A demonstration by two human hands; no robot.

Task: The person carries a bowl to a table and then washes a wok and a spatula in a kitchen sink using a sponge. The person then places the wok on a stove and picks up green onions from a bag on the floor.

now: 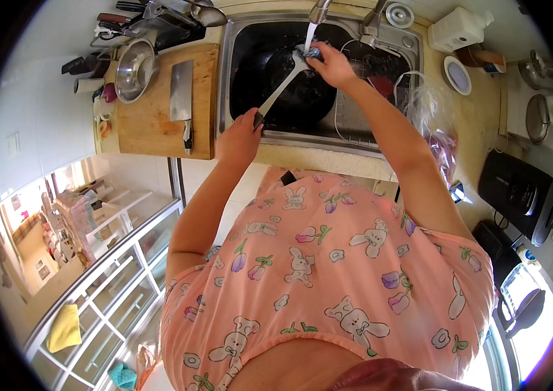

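My left hand point(239, 139) is closed round the dark handle end of a long metal spatula point(279, 93). The spatula slants up to the right over a large black wok point(286, 83) that sits in the steel sink point(224, 73). My right hand point(332, 64) presses a bluish-grey cleaning cloth point(313, 53) against the spatula's head. Water runs from the faucet point(320, 10) onto the head and cloth. Part of the spatula's head is hidden under the cloth and fingers.
Left of the sink, a cleaver point(181, 93) lies on a wooden cutting board point(144, 127) beside a steel bowl point(134, 71). A wire rack point(347, 128) stands in the sink's right side. Further right are a plastic bag point(428, 105), a small white dish point(457, 76) and a white jug point(457, 32).
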